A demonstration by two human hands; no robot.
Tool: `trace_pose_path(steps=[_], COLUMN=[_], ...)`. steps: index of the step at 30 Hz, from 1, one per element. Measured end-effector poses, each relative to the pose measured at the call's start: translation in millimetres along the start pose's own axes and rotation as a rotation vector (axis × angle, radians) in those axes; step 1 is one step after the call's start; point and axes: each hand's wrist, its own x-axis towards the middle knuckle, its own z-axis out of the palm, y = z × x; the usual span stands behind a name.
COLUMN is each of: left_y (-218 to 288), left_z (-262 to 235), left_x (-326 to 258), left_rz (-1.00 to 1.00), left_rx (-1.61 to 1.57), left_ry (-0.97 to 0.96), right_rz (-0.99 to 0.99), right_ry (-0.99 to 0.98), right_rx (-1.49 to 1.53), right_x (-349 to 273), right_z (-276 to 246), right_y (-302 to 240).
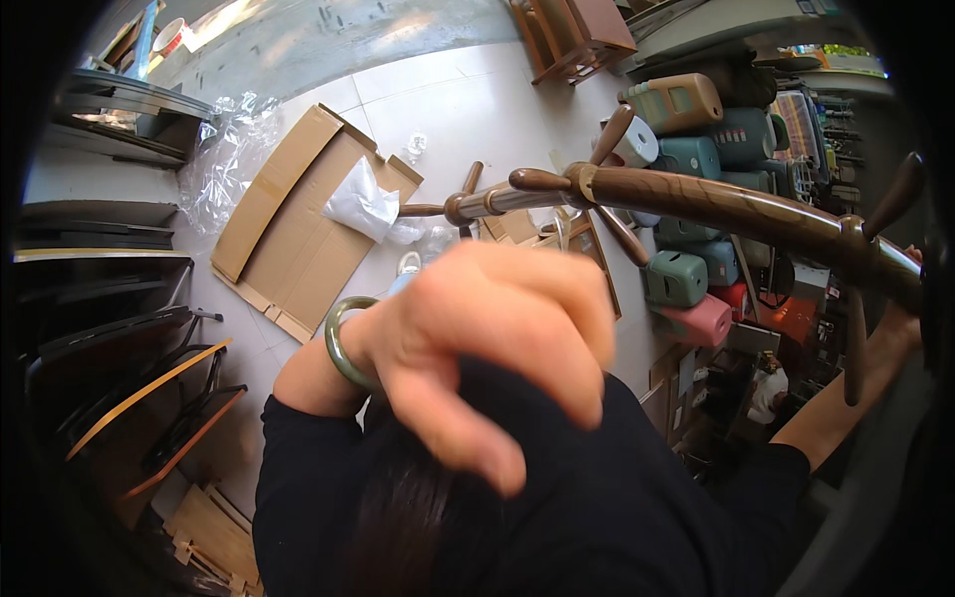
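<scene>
A brown wooden coat rack (pixel 736 204) with pegs crosses the upper right, its dark pole running from the middle of the view to the right rim. My right hand (pixel 899 320) is wrapped round the thick end of the pole there, partly hidden behind it. Close to the camera, my left hand (pixel 507 328) hangs in mid-air below the pole, fingers loosely curled and thumb apart, with nothing between them. A green bangle (pixel 338 343) circles that wrist. Beneath the far end of the pole, a white plastic bag (pixel 363 199) lies on a flattened cardboard box (pixel 284 224).
Clear plastic wrap (pixel 234 149) lies on the floor left of the cardboard. Several coloured plastic bins (pixel 686 164) are stacked at the right. A brown wooden cabinet (pixel 577 40) stands at the top. Folding chairs (pixel 169 398) lean along the left side.
</scene>
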Motion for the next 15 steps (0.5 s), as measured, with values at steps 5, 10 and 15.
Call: trace_pose_path(steps=[5, 10, 15], left_y=[-5, -33, -59], left_z=[-38, -57, -78], left_x=[-41, -41, -28], left_rz=[-0.244, -0.461, -0.507], left_rx=[0.225, 0.534, 0.667], left_ry=[0.395, 0.393, 0.313], right_rz=[0.095, 0.110, 0.132], right_ry=[0.028, -0.004, 0.000], right_rx=[0.009, 0.025, 0.060], right_x=[24, 23, 26], right_z=[-38, -42, -39], right_y=[-5, 0, 6])
